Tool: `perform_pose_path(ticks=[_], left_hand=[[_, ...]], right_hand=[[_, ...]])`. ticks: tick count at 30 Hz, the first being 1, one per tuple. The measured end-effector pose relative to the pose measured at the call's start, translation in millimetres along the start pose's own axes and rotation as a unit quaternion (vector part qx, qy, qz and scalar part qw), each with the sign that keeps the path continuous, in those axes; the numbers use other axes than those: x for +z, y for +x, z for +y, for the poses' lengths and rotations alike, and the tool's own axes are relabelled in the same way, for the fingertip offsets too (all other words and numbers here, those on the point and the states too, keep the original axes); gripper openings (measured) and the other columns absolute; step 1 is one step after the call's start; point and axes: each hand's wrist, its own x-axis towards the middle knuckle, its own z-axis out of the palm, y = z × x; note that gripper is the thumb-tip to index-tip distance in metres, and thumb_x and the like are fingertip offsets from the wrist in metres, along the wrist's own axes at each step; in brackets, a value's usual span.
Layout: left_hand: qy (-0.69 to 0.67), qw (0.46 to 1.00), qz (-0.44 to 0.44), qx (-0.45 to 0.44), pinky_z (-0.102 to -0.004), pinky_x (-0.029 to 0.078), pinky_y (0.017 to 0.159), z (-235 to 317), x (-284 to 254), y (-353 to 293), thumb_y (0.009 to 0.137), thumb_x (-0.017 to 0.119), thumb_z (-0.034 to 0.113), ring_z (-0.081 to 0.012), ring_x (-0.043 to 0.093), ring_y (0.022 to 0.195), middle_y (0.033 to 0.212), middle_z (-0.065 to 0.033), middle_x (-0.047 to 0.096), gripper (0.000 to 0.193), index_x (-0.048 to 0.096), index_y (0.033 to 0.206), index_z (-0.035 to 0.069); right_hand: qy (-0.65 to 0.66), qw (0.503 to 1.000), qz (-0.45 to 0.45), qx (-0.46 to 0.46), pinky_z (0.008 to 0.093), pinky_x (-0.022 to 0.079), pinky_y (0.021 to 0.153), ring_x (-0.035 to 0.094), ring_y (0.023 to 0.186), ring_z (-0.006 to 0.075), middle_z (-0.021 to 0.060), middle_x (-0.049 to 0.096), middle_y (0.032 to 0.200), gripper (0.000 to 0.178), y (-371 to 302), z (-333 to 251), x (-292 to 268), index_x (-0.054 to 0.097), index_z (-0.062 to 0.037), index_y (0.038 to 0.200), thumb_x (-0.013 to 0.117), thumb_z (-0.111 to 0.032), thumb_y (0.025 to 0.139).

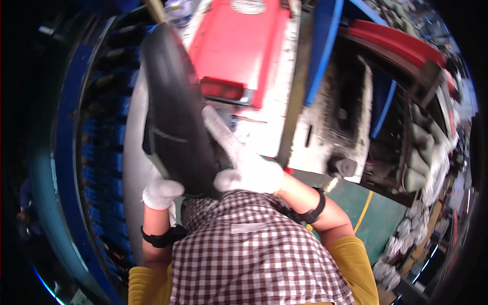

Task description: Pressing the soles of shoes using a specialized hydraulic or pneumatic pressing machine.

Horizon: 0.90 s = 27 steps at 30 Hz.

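A black leather shoe [175,112] is raised close in front of me, its toe pointing away and its heel end near my checked apron. My left hand [161,190], in a white knit glove, grips the heel end from the left, with the thumb showing and the other fingers hidden behind the shoe. On the opposite side my right hand [254,172], also gloved in white, holds the heel end. Its thumb lies against the shoe and a finger stretches up along the side. Motion slightly blurs the shoe and gloves.
Beyond the shoe lies a red machine cover [239,40] on a worn white surface. A blue rack [71,147] runs down the left. To the right stand a machine with a red curved part [396,43], a blue bar [325,51] and grey-green shoe lasts [418,162].
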Motion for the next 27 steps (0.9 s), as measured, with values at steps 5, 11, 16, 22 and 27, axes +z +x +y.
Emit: perform_pose_path(ticks=[5, 11, 16, 22, 27], left_hand=[[0.519, 0.853, -0.043, 0.037, -0.0409, 0.041, 0.116, -9.0, 63.9, 65.3, 0.078, 0.079, 0.007, -0.0319, 0.052, 0.137, 0.151, -0.0175, 0.048, 0.092, 0.033, 0.157, -0.002], [0.349, 0.915, -0.062, 0.194, -0.045, 0.045, 0.115, 3.5, 123.0, 88.1, 0.088, 0.067, 0.0, -0.0318, 0.051, 0.141, 0.153, -0.0193, 0.049, 0.078, 0.035, 0.159, 0.002], [0.346, 0.878, -0.087, 0.318, -0.0423, 0.048, 0.112, 22.4, 152.5, 125.4, 0.091, 0.068, 0.006, -0.0279, 0.056, 0.136, 0.149, -0.0166, 0.055, 0.069, 0.041, 0.155, 0.0], [0.231, 0.867, -0.099, 0.431, -0.0409, 0.05, 0.106, 21.1, 233.0, 162.5, 0.095, 0.067, 0.021, -0.0277, 0.064, 0.121, 0.135, -0.0168, 0.065, 0.057, 0.054, 0.148, 0.007], [0.336, 0.758, -0.235, 0.507, -0.0436, 0.043, 0.115, 55.4, 283.3, 209.2, 0.096, 0.067, 0.017, -0.0297, 0.056, 0.132, 0.145, -0.0187, 0.055, 0.065, 0.042, 0.154, 0.003]], right_hand=[[0.36, 0.902, 0.218, 0.1, 0.0398, 0.031, 0.125, 0.04, 0.15, 0.0292, 0.0174, 0.034, 0.167, 0.095, -72.2, 13.2, -58.2, 0.02, -0.0029, 0.166, 0.071, -0.017, 0.087], [0.056, 0.86, 0.471, 0.189, 0.0371, 0.047, 0.113, 0.058, 0.134, 0.0274, 0.0181, 0.05, 0.156, 0.079, -134.5, 24.9, -156.2, 0.038, -0.0013, 0.159, 0.072, -0.011, 0.088], [-0.321, 0.741, 0.534, 0.25, 0.0466, 0.048, 0.109, 0.06, 0.126, 0.0445, 0.0302, 0.057, 0.139, 0.09, -118.7, 108.9, -243.2, 0.048, -0.0128, 0.155, 0.081, -0.038, 0.075], [-0.45, 0.65, 0.462, 0.403, 0.0514, 0.052, 0.104, 0.058, 0.125, 0.047, 0.0319, 0.057, 0.133, 0.087, -91.9, 132.7, -242.0, 0.045, -0.0273, 0.157, 0.075, -0.049, 0.078], [-0.446, 0.645, 0.453, 0.424, 0.0515, 0.052, 0.103, 0.059, 0.123, 0.0459, 0.0305, 0.058, 0.131, 0.084, -87.8, 133.3, -236.4, 0.045, -0.0276, 0.156, 0.072, -0.049, 0.08]])
